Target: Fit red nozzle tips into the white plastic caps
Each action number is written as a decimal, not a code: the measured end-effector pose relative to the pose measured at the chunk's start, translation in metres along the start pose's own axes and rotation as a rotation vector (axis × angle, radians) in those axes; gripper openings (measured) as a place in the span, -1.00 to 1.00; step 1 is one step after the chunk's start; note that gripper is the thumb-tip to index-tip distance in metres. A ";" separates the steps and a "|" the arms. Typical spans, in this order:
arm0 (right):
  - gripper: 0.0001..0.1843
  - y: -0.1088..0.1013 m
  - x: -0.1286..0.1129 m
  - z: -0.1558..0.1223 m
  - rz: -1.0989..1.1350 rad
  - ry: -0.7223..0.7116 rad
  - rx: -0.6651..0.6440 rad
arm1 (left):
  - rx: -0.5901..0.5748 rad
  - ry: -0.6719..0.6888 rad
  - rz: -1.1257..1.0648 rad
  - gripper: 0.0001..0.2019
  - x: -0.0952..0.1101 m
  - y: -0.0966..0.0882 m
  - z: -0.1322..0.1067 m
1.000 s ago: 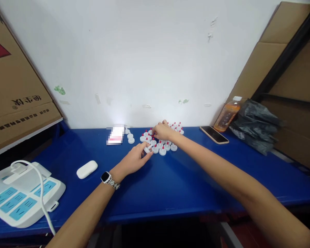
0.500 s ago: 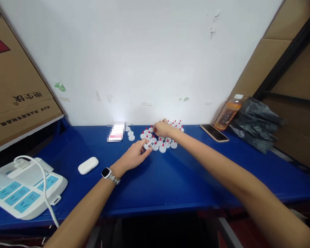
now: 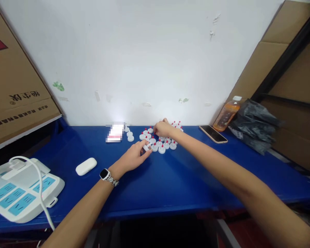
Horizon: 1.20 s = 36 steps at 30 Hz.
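On the blue table, several white round nozzle caps with red tips (image 3: 162, 150) stand in a close group. My left hand (image 3: 133, 157), with a watch on its wrist, is at the group's front left edge. Its thumb and fingers are closed on a white cap (image 3: 146, 147), partly covered by the fingers. My right hand (image 3: 163, 128) reaches over the back of the group, its fingers pinched and pointing down between caps. Whatever is in those fingers is hidden. Left of the group, a few white caps without visible red tips (image 3: 130, 138) lie in a short row.
A white oval case (image 3: 86, 166) and a white power strip (image 3: 28, 196) with a cable lie at left. A blurred-out card (image 3: 115, 133) is near the wall. At right are a phone (image 3: 213, 134), a drink bottle (image 3: 226, 114) and a black plastic bag (image 3: 255, 124). Cardboard boxes flank both sides.
The view has shifted slightly, moving things a little to the left. Both hands keep nearly the same places, the left closed on the white cap and the right among the red-tipped caps.
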State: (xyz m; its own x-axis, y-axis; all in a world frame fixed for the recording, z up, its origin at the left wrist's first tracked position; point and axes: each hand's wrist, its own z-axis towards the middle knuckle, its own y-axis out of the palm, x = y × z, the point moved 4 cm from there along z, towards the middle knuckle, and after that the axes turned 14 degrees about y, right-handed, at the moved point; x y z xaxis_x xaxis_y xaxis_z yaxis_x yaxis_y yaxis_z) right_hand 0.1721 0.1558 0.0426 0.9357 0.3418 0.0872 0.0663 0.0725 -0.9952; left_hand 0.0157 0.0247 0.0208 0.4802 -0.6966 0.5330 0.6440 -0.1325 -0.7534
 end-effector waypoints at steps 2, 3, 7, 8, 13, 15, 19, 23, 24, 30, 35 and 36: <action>-0.74 0.001 -0.001 0.002 -0.010 -0.021 0.018 | -0.003 -0.002 -0.005 -0.72 -0.001 0.000 -0.001; -0.74 0.001 -0.001 0.002 -0.014 -0.032 0.032 | -0.006 -0.007 -0.005 -0.72 -0.001 0.000 -0.001; -0.74 0.000 -0.006 0.003 -0.062 -0.106 0.071 | -0.017 -0.025 0.008 -0.71 -0.001 -0.001 -0.001; -0.74 -0.001 -0.007 0.002 -0.082 -0.127 0.074 | -0.019 -0.027 0.008 -0.71 -0.001 -0.001 -0.001; -0.77 -0.006 -0.014 -0.001 -0.139 -0.173 0.049 | -0.014 -0.024 0.002 -0.72 -0.001 -0.002 0.000; -0.77 -0.007 -0.015 -0.002 -0.152 -0.181 0.029 | -0.010 -0.012 0.007 -0.73 -0.001 -0.002 0.000; -0.80 -0.009 -0.019 -0.004 -0.167 -0.207 0.001 | -0.010 -0.006 0.020 -0.73 -0.001 -0.002 0.001; -0.85 -0.010 -0.020 -0.004 -0.135 -0.209 -0.003 | -0.012 -0.013 0.018 -0.71 -0.001 -0.002 0.000; -0.86 -0.010 -0.018 -0.005 -0.095 -0.194 0.010 | -0.010 -0.015 0.019 -0.71 -0.002 -0.002 0.000; -0.90 -0.017 0.005 -0.031 0.793 -0.023 0.189 | -0.003 -0.006 0.024 -0.73 -0.002 -0.001 -0.001; -0.75 -0.005 0.005 -0.078 1.416 0.020 0.102 | -0.001 0.012 0.000 -0.72 0.002 0.001 0.001; -0.73 -0.004 0.002 -0.086 1.468 0.022 0.092 | 0.001 0.015 -0.013 -0.73 0.003 0.002 0.001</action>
State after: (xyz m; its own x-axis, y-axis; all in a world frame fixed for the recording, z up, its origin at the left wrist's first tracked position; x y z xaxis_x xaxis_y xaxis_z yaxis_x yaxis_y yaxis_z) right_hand 0.2032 0.0754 0.0425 0.1480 0.1460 -0.9781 -0.9478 -0.2614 -0.1825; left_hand 0.0188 0.0230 0.0217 0.4632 -0.7052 0.5368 0.6508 -0.1405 -0.7462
